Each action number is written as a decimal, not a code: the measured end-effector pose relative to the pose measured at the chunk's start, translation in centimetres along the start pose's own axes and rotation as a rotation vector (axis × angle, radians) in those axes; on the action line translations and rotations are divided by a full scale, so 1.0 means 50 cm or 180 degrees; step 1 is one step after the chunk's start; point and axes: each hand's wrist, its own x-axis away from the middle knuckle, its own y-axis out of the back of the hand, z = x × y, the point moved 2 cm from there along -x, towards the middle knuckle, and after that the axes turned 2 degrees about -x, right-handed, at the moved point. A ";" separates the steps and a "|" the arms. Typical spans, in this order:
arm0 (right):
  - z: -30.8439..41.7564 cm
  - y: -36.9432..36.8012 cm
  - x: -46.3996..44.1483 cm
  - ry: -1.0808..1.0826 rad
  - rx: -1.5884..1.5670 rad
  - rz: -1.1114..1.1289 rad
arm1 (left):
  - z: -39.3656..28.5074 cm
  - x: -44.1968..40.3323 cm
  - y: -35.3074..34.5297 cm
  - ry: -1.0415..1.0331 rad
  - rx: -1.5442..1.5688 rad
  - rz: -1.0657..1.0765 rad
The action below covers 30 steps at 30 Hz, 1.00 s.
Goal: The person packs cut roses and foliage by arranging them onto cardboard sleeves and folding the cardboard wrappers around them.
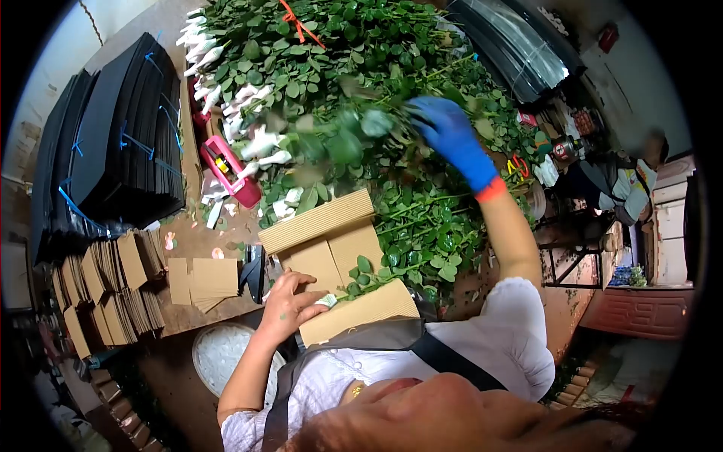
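Note:
My left hand (288,305), bare, rests at the left edge of an opened corrugated cardboard wrap (316,215), its fingers spread and touching a white-netted rose head (326,300). That rose's leafy stem (365,277) lies across the wrap toward the right. In a blue glove with a red cuff, my right hand (440,124) is over the leafy pile, fingers closed round a rose stem. The leaves (343,139) beside it are smeared by motion, as is the netted head at its left. Many netted roses (324,68) are heaped behind, heads leftward.
Stacks of black folded sheets (120,143) stand at the left, with bundled cardboard pieces (113,282) below them. Flat cardboard pieces (203,280) and a pink tape dispenser (230,172) lie on the table. Another person (629,181) is at the far right.

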 end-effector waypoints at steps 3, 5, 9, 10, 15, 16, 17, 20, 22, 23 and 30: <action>0.071 0.086 0.107 -0.0113 -0.0818 0.1033 | 0.012 0.011 -0.014 -0.0087 -0.0059 -0.0159; 0.132 0.099 0.182 -0.0324 -0.1180 0.1430 | 0.016 0.026 -0.021 0.0293 0.0250 -0.0236; 0.161 0.054 0.320 -0.0544 -0.0096 0.2777 | 0.017 0.035 -0.037 0.0898 0.1430 -0.0281; 0.168 0.045 0.328 -0.0513 0.0032 0.3099 | 0.024 0.030 -0.033 0.0797 0.0997 -0.0001; 0.107 0.026 0.155 -0.0346 0.0114 0.2195 | 0.010 0.016 -0.018 0.0586 0.1079 0.0147; 0.061 -0.025 0.104 -0.0177 0.0112 0.1479 | 0.010 0.013 -0.017 0.0608 0.1130 0.0164; 0.020 -0.084 0.045 -0.0418 0.0477 0.1540 | 0.010 0.011 -0.015 0.0540 0.1101 0.0130; -0.102 -0.280 -0.030 -0.0256 0.1102 0.0530 | 0.014 0.005 -0.007 0.0351 0.0796 0.0200; -0.182 -0.407 -0.030 -0.0281 0.1974 0.1138 | 0.019 0.000 -0.005 0.0134 0.0474 -0.0003; -0.179 -0.419 -0.048 -0.0735 0.1972 0.1925 | 0.020 -0.004 -0.003 0.0011 0.0313 -0.0076; -0.032 -0.109 -0.092 0.0081 0.0606 -0.0658 | 0.013 -0.012 -0.021 0.0057 0.0370 -0.0524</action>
